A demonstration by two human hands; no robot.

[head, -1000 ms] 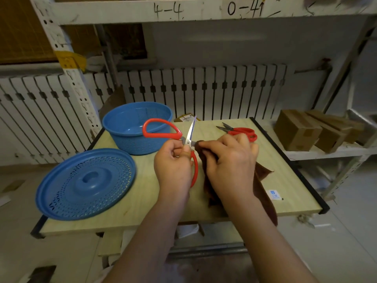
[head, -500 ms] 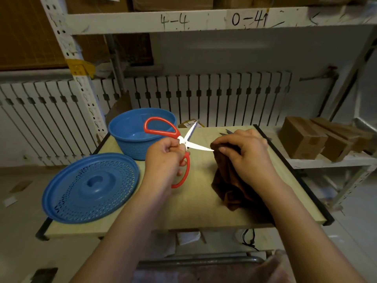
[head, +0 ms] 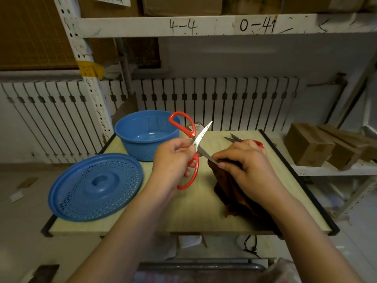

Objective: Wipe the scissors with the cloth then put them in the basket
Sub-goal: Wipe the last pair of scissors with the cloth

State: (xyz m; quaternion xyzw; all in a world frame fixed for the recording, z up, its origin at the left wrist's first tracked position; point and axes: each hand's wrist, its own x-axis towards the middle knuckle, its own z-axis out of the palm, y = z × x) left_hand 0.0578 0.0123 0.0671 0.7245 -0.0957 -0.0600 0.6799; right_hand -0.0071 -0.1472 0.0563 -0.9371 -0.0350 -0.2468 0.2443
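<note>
**Open blades meeting a cloth-covered thumb**

The left hand [head: 173, 160] is gripping the red-handled scissors [head: 193, 148] near the pivot, fingers curled round the lower loop, and is holding them above the surface [head: 195, 211] with the blades spread wide. One blade is pointing up toward twelve o'clock; the other is angling down toward four o'clock into the brown cloth [head: 230, 193]. The right hand [head: 248, 166] is pinching that cloth round the tip of the lower blade, with the rest of the fabric trailing onto the surface at about five o'clock.

The risk I am seeing is the edge: the right thumb is sitting right at the blade tip, and if the cloth is sliding thin there, a stroke along the sharp side could be nicking skin or snagging the fabric. The grip near the pivot also looks light, so a tug from the cloth could be twisting the scissors or snapping the blades together.

The blue basket [head: 130, 137] is waiting at ten o'clock from the hands, its lid [head: 95, 188] lying beside it at eight o'clock. A second pair of scissors [head: 234, 138] is lying just behind the right hand, close enough to be knocked.
</note>
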